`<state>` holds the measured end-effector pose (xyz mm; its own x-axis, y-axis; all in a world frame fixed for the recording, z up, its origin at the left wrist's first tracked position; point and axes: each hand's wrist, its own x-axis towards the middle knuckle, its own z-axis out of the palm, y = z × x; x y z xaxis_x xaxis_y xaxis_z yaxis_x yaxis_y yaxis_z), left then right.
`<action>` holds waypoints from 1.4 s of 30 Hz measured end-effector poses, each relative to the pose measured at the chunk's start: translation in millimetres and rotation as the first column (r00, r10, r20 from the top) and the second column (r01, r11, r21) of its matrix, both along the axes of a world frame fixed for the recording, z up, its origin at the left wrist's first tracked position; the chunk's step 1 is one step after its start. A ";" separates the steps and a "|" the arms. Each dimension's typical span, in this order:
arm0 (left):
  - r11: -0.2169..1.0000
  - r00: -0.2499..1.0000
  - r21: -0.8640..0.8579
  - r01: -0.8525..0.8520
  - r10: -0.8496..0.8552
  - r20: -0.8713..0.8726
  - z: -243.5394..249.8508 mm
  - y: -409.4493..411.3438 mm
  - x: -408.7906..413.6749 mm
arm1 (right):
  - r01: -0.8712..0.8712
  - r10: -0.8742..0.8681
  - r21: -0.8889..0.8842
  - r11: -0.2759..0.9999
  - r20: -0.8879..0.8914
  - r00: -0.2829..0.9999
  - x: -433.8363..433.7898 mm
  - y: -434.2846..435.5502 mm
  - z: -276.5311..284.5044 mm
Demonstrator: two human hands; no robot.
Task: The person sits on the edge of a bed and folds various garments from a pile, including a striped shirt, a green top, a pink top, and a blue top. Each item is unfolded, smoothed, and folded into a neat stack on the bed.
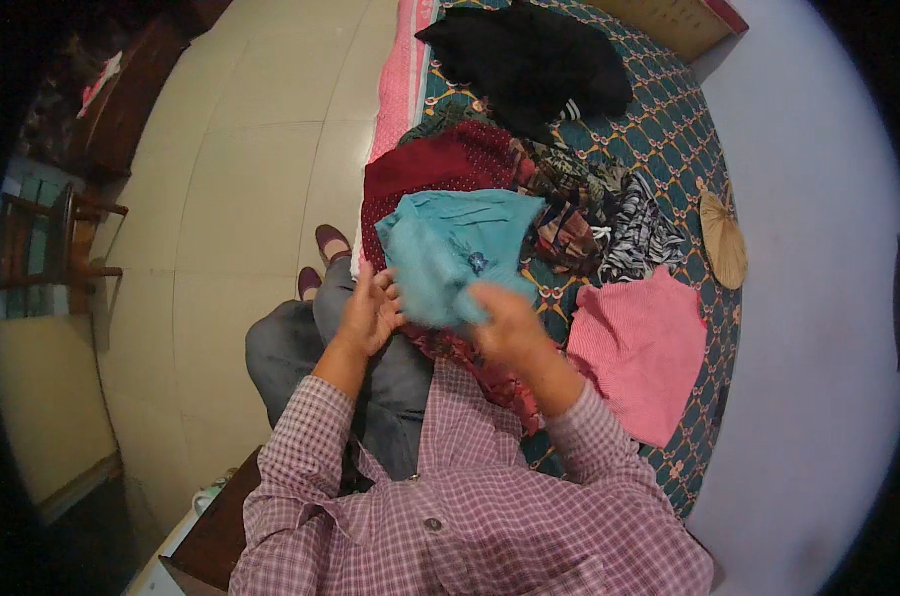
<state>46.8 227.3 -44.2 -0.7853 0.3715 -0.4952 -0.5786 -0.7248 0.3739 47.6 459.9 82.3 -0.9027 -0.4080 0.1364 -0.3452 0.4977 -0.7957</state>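
A turquoise cloth garment [487, 212] with a dark blue floral motif lies spread before me, part of it blurred by motion. My right hand [513, 324] has a bunched edge of it between thumb and fingers. Beside the garment's left edge is my left hand [371, 313], palm turned towards the cloth with its fingers apart; whether the fingertips touch it is unclear. Under the turquoise piece lies a dark red dotted cloth [442, 164]. A red patterned cloth [494, 372] shows below my right hand, partly hidden by the forearm.
On the green patterned bedsheet [666, 141] lie a pink striped garment [643, 357], a black garment [532, 59], a black-and-white printed cloth [636, 231] and a brown patterned cloth [569, 238]. A hand fan [721, 238] rests near the wall [807, 298]. At far left stands a wooden chair [70, 238].
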 end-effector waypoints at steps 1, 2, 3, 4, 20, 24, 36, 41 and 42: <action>0.952 0.995 0.305 -0.025 0.054 -0.087 -4.4 -6.6 4.1 | -0.137 0.138 -0.029 0.990 0.027 0.990 20.1 -6.7 -0.7; 0.812 0.979 0.584 -0.022 0.136 -0.152 -8.5 -11.7 8.7 | -0.275 0.276 -0.019 0.961 0.098 0.956 33.9 -12.6 15.7; 0.950 0.984 0.309 -0.039 0.089 -0.152 17.1 -5.7 9.4 | -0.455 0.486 -0.170 0.874 0.332 0.809 35.6 -12.3 25.1; 0.999 0.989 0.010 -0.041 0.042 -0.139 47.7 0.2 9.6 | -0.449 0.511 -0.244 0.860 0.432 0.743 37.7 -8.7 21.2; 1.000 0.997 -0.016 0.008 -0.007 0.076 19.2 -29.1 39.1 | 0.257 -0.230 0.178 0.950 -0.156 0.960 -44.4 -28.7 -90.2; 0.987 0.998 -0.150 -0.059 0.064 0.028 27.2 -22.7 42.2 | 0.167 -0.180 0.247 0.955 0.030 0.983 -54.7 -15.2 -122.4; 0.954 0.955 0.087 -0.287 0.292 -0.057 48.3 -66.7 76.3 | 0.106 -0.157 0.129 0.986 0.506 0.848 12.1 99.0 -8.3; 0.969 0.971 0.124 -0.213 0.224 -0.088 64.2 -65.9 83.0 | -0.099 -0.043 0.425 0.900 0.312 0.949 21.2 84.9 -8.1; 0.970 0.970 0.115 -0.213 0.224 -0.091 65.1 -65.6 82.9 | -0.081 -0.004 0.357 0.931 0.231 0.973 18.9 70.6 -3.8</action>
<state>129.7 161.7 20.8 -0.8976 0.2298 -0.3761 -0.3642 -0.8673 0.3393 66.5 530.5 78.4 -0.8750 -0.4259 -0.2303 -0.2040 0.7556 -0.6224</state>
